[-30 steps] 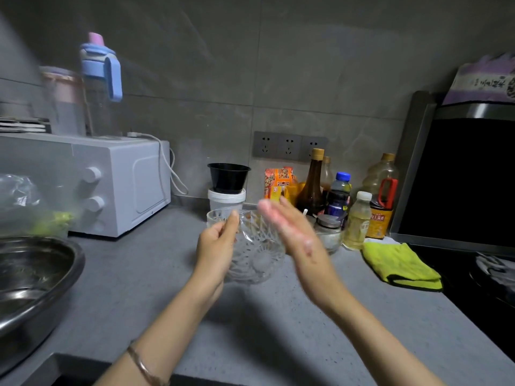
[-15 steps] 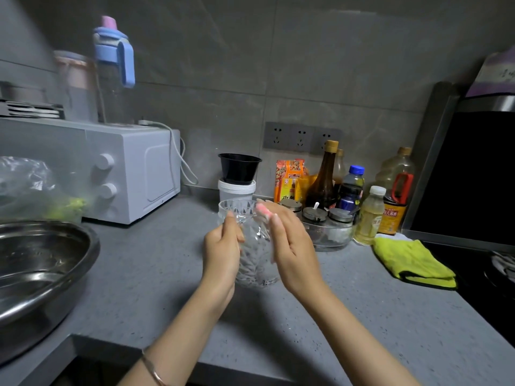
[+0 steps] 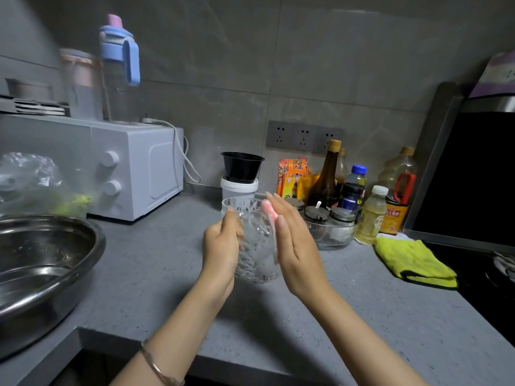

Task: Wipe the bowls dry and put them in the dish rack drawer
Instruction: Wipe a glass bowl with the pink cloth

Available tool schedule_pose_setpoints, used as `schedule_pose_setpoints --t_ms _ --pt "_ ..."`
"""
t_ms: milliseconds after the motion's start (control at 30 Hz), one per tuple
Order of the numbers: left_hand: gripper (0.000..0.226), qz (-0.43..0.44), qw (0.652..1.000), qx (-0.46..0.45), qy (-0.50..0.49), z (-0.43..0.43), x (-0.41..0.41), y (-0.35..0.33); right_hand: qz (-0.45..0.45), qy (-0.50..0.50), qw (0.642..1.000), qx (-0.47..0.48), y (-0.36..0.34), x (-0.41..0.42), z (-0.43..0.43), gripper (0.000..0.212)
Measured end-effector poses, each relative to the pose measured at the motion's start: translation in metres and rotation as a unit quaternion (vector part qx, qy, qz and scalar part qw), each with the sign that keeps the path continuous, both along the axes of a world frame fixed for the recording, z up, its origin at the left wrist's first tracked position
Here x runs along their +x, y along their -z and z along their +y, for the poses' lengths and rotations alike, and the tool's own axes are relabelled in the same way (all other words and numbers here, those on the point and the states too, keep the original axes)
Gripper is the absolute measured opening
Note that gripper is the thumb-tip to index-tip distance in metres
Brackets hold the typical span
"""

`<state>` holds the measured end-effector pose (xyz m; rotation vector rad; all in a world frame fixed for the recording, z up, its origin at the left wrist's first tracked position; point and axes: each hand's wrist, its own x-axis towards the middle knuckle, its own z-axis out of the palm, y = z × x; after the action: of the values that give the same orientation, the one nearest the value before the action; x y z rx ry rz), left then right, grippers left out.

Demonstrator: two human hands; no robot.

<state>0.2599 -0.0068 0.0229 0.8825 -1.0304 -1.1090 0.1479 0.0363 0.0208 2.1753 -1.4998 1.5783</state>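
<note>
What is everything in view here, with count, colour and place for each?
counter: 1, grey, across the frame
glass bowl: 1, clear, held above the counter
metal basin: 1, silver, far left
oven: 1, white, back left
water bottle: 1, blue-lidded, on the oven
black bowl: 1, black, on a white tub by the wall
bottles: several, mixed colours, back right
lidded jars: 3, metal-lidded, in a glass dish
cloth: 1, yellow, right, beside the hob
wall sockets: 3, grey, above the bottles
left hand: 1, grips the bowl's left side
right hand: 1, flat against the bowl's right side
</note>
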Motion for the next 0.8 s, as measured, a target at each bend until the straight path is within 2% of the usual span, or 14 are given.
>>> schedule_pose_setpoints --t_ms 67,167,233,267,333,400,467,533,600,700,800 --pt "0.046 0.022 1.0 0.017 -0.006 -0.004 0.002 0.001 0.011 -0.002 1.0 -0.012 0.01 0.005 0.008 0.043" --pt "0.047 0.018 1.0 0.014 0.006 -0.004 0.003 0.001 0.13 0.082 0.987 -0.041 0.024 0.015 0.017 0.05" --pt "0.044 0.005 0.999 0.006 0.04 -0.002 0.002 0.001 0.21 0.109 0.968 -0.083 0.023 0.012 0.014 0.049" --pt "0.042 0.0 0.998 0.009 0.054 -0.001 0.0 0.001 0.221 0.11 0.964 -0.097 0.019 0.01 0.011 0.047" --pt "0.042 -0.013 0.998 0.004 0.062 0.002 -0.003 0.003 0.161 0.099 0.979 -0.073 0.006 0.005 0.007 0.045" --pt "0.042 -0.025 0.998 0.004 0.054 0.005 -0.004 0.002 0.048 0.063 0.997 -0.019 -0.003 0.0 0.005 0.042" --pt "0.041 -0.014 0.999 0.007 0.05 0.005 -0.002 0.003 -0.076 0.005 0.996 0.039 -0.009 -0.004 0.003 0.035" --pt "0.039 0.015 0.998 0.013 0.06 0.005 0.0 0.004 -0.219 -0.045 0.969 0.105 -0.015 -0.006 0.006 0.034" --pt "0.038 0.03 0.997 0.021 0.067 0.002 0.003 0.007 -0.333 -0.041 0.927 0.168 -0.021 -0.01 0.009 0.042" --pt "0.042 0.008 0.995 0.027 0.094 -0.001 0.006 0.01 -0.372 -0.031 0.902 0.218 -0.02 -0.014 0.01 0.062" --pt "0.041 -0.082 0.992 0.011 0.096 -0.004 0.012 0.006 -0.332 -0.006 0.918 0.218 -0.022 -0.018 0.005 0.066"
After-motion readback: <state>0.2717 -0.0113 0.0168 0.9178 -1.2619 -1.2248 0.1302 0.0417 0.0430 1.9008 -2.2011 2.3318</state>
